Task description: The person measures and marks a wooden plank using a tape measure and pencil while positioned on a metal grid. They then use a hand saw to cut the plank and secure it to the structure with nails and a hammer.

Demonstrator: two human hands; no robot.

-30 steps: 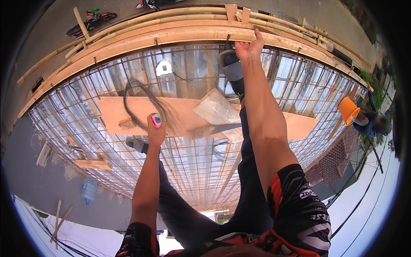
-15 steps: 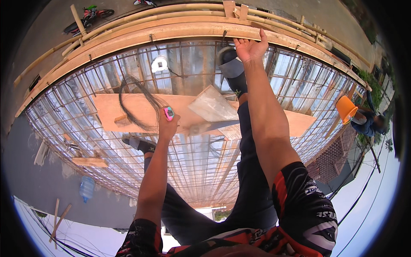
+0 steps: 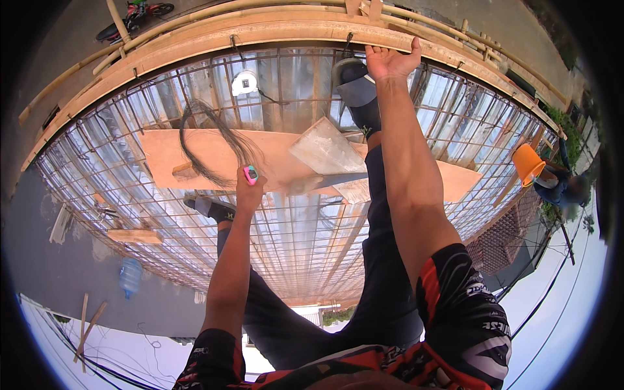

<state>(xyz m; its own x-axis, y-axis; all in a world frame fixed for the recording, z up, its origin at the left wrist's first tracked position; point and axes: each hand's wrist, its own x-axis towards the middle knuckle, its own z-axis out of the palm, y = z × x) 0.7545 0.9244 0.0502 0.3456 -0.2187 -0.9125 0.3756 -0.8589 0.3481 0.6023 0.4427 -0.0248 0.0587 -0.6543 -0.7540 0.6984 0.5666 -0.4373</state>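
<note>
My left hand (image 3: pixel 249 194) is closed round a small pink-and-teal object (image 3: pixel 251 174), whose kind I cannot make out. A loose loop of thin dark wire (image 3: pixel 192 153) runs up to that hand; whether the fingers also grip it is unclear. Palm up, my right hand (image 3: pixel 392 63) reaches far forward. Its fingers are bent at the near edge of a long wooden plank (image 3: pixel 286 31), and the thumb lies against the plank's face. Beneath both arms spreads a grid of steel bars (image 3: pixel 299 244) over corrugated metal sheets, with a plywood board (image 3: pixel 227 153) lying on it.
My shoes stand on the bars. A pale square panel (image 3: pixel 328 148) overlaps the plywood. Bamboo poles (image 3: pixel 214 16) run beyond the plank. At far right a person (image 3: pixel 564 190) is beside an orange bucket (image 3: pixel 528 164). A blue water jug (image 3: pixel 130 276) is at left, a motorcycle (image 3: pixel 136 16) below.
The view has shifted, so the plank and plywood sit higher in the picture. My left hand has turned slightly and drawn a little nearer me relative to the plywood. My right hand stays at the plank.
</note>
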